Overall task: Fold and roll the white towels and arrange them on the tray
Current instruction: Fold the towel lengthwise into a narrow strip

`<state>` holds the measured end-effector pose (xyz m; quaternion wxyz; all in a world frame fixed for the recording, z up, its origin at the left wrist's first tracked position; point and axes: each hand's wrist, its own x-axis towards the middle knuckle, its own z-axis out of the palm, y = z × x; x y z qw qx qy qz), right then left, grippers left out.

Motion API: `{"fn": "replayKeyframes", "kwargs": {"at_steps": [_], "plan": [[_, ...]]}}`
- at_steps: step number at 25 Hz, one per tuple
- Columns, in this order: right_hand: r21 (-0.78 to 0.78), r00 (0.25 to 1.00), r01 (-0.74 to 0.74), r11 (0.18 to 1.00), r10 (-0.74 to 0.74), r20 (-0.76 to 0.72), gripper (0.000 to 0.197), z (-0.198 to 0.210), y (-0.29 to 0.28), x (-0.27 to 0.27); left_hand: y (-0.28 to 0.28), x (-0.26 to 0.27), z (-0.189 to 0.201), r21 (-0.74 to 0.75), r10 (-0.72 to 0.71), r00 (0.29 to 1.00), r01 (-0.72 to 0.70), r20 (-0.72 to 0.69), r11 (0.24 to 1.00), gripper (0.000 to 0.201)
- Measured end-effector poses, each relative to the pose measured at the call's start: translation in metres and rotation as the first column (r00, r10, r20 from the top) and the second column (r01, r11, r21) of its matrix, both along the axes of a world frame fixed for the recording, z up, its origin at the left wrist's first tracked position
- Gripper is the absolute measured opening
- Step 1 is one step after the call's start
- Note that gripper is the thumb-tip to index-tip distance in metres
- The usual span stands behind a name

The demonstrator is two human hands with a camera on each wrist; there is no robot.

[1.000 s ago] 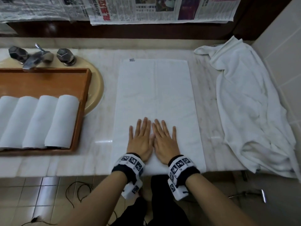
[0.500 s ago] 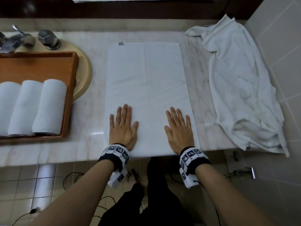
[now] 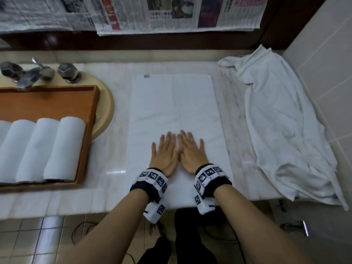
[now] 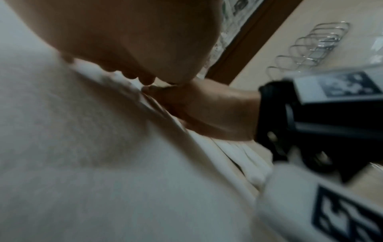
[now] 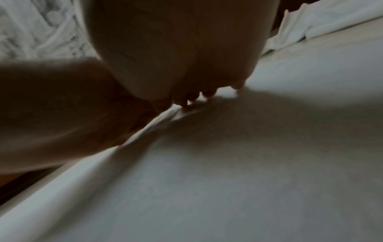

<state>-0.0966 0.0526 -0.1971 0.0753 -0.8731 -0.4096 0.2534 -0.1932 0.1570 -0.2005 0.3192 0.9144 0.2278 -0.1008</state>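
A white towel (image 3: 175, 107) folded into a long rectangle lies flat on the marble counter (image 3: 112, 149), running away from me. My left hand (image 3: 165, 152) and right hand (image 3: 191, 152) press flat on its near half, side by side with thumbs touching, fingers straight. Both wrist views show a palm on white cloth (image 4: 103, 163) (image 5: 248, 163). The wooden tray (image 3: 89, 130) at the left holds several rolled white towels (image 3: 64, 147) lying side by side.
A loose crumpled white towel (image 3: 285, 126) drapes over the counter's right end by the tiled wall. A faucet (image 3: 28, 77) and beige basin (image 3: 106, 115) sit behind and under the tray. Newspapers (image 3: 152, 14) hang along the back.
Half a second ago my hands lay spread apart near the towel's side edges; they have slid back together at its centre line, still flat on the cloth.
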Motion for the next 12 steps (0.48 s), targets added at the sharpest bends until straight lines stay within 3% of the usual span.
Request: {"fn": "replayKeyframes", "kwargs": {"at_steps": [2, 4, 5, 6, 7, 8, 9, 10, 11, 12], "plan": [[-0.063, 0.983, 0.180, 0.982, -0.179, 0.031, 0.061, -0.010, -0.014, 0.028, 0.034, 0.000, -0.007, 0.057, 0.195, 0.975, -0.190, -0.104, 0.980, 0.058], [-0.176, 0.866, 0.500, 0.848, -0.493, 0.089, 0.068, -0.009, -0.021, 0.052, 0.064, 0.006, -0.001, 0.106, 0.488, 0.840, -0.476, -0.239, 0.873, 0.062], [-0.209, 0.816, 0.576, 0.790, -0.572, 0.086, 0.071, -0.003, -0.016, 0.056, 0.066, 0.013, 0.005, 0.083, 0.528, 0.802, -0.528, -0.278, 0.845, 0.065], [-0.193, 0.821, 0.568, 0.800, -0.566, 0.072, 0.072, 0.002, -0.002, 0.055, 0.061, 0.029, 0.012, 0.028, 0.484, 0.835, -0.495, -0.261, 0.869, 0.066], [-0.130, 0.882, 0.472, 0.872, -0.468, 0.062, 0.070, 0.004, 0.015, 0.052, 0.052, 0.047, 0.015, -0.031, 0.370, 0.907, -0.383, -0.201, 0.923, 0.065], [-0.070, 0.954, 0.295, 0.953, -0.291, 0.068, 0.066, 0.001, 0.029, 0.048, 0.042, 0.061, 0.012, -0.053, 0.215, 0.968, -0.223, -0.131, 0.973, 0.062], [-0.026, 0.991, 0.122, 0.992, -0.120, 0.062, 0.062, -0.001, 0.038, 0.052, 0.041, 0.070, 0.009, -0.041, 0.068, 0.995, -0.072, -0.076, 0.997, 0.058], [-0.007, 0.999, 0.033, 0.999, -0.032, 0.041, 0.059, -0.004, 0.040, 0.061, 0.050, 0.072, 0.004, -0.015, 0.012, 0.999, -0.013, -0.053, 1.000, 0.056], [-0.020, 0.998, 0.052, 0.998, -0.051, 0.037, 0.059, -0.008, 0.038, 0.079, 0.069, 0.073, -0.004, 0.030, 0.067, 0.996, -0.065, -0.060, 0.997, 0.055], [-0.065, 0.983, 0.182, 0.981, -0.178, 0.054, 0.061, -0.011, 0.034, 0.097, 0.088, 0.071, -0.009, 0.069, 0.225, 0.969, -0.218, -0.104, 0.973, 0.056]]}}
